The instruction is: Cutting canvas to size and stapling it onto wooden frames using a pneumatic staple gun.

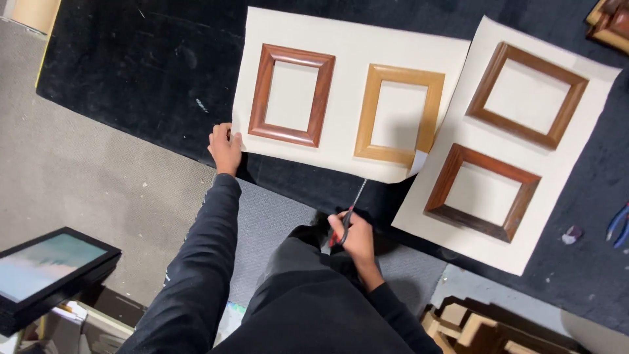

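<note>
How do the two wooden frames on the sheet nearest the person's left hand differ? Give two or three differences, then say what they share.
The reddish-brown frame is dark, while the light golden frame is pale. The reddish-brown frame lies closer to the left hand, which presses the cream sheet; the light golden frame lies closer to the scissors in the right hand. Both are empty, rectangular, flat and set upright on the same sheet.

A black, cloth-covered surface (131, 72) fills the upper part of the view, above a grey carpeted floor (72, 177). Black framed pictures (49, 269) are stacked at lower left, and wooden frame offcuts (478, 328) lie piled at lower right.
</note>
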